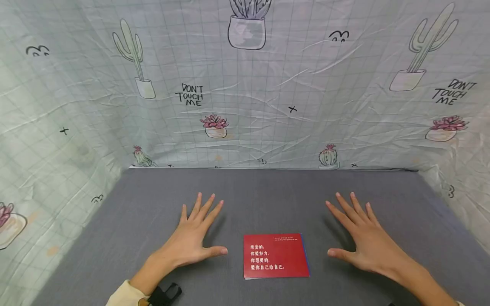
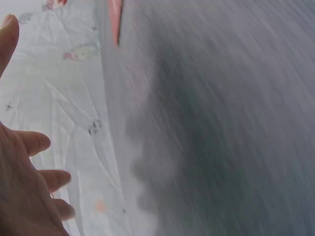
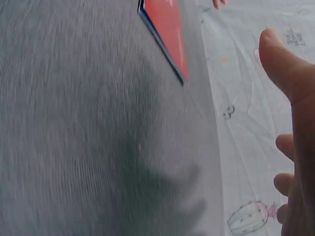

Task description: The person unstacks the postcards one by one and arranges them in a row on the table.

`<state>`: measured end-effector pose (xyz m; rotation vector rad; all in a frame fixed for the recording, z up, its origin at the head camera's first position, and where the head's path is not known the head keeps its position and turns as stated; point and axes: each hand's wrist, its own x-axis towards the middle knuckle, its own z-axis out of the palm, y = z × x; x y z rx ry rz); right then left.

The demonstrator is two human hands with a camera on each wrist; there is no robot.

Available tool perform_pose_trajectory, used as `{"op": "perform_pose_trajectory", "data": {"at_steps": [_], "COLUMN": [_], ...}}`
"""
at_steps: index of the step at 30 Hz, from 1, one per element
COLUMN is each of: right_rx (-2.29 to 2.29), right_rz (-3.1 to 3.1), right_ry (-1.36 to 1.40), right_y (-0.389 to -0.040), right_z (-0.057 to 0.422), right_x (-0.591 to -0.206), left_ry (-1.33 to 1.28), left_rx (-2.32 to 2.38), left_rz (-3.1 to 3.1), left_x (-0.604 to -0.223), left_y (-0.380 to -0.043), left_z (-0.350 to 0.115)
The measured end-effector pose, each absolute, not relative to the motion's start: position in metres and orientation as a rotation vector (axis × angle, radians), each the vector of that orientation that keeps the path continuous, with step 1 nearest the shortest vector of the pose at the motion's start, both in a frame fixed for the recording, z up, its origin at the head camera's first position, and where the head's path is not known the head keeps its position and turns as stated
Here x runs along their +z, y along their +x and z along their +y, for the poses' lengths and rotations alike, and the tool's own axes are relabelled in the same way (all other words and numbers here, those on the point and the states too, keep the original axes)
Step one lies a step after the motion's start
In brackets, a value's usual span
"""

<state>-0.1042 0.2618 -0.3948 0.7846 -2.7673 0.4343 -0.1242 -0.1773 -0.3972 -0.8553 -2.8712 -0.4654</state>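
Note:
Between my two hands a red card [image 1: 275, 256] with white Chinese lettering lies flat on the grey table. A blue edge shows along its right side and a pale one below, as of a small stack. My left hand [image 1: 195, 238] is to the left of it, palm down with fingers spread, holding nothing. On the other side my right hand [image 1: 361, 238] has its fingers spread the same way, apart from the card. Both hands cast shadows on the table. In the right wrist view the red card [image 3: 167, 34] shows its blue side; the left wrist view catches only a red corner [image 2: 115, 22].
The grey tabletop [image 1: 268, 195] reaches back to a pale cloth [image 1: 260, 85] printed with cacti and "DON'T TOUCH ME", which also hangs at both sides. A black strap [image 1: 165, 294] sits on the left wrist, by a cream sleeve [image 1: 126, 295].

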Motion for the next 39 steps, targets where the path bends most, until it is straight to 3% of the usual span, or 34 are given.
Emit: {"op": "perform_pose_trajectory", "data": {"at_steps": [10, 22, 39], "right_rx": [0.814, 1.062, 1.128], "right_rz": [-2.701, -2.762, -2.763], "right_ry": [0.883, 0.955, 0.957], "right_y": [-0.09, -0.079, -0.078], "right_z": [0.229, 0.207, 0.197], "right_x": [-0.405, -0.421, -0.441], "left_ry": [-0.973, -0.879, -0.995], "left_rx": [-0.749, -1.375, -1.186], "left_rz": [-2.742, -2.867, -2.885], "left_x": [-0.409, -0.419, -0.438], "left_y": [-0.116, -0.092, -0.086], "left_z": [-0.146, -0.118, -0.114]}}
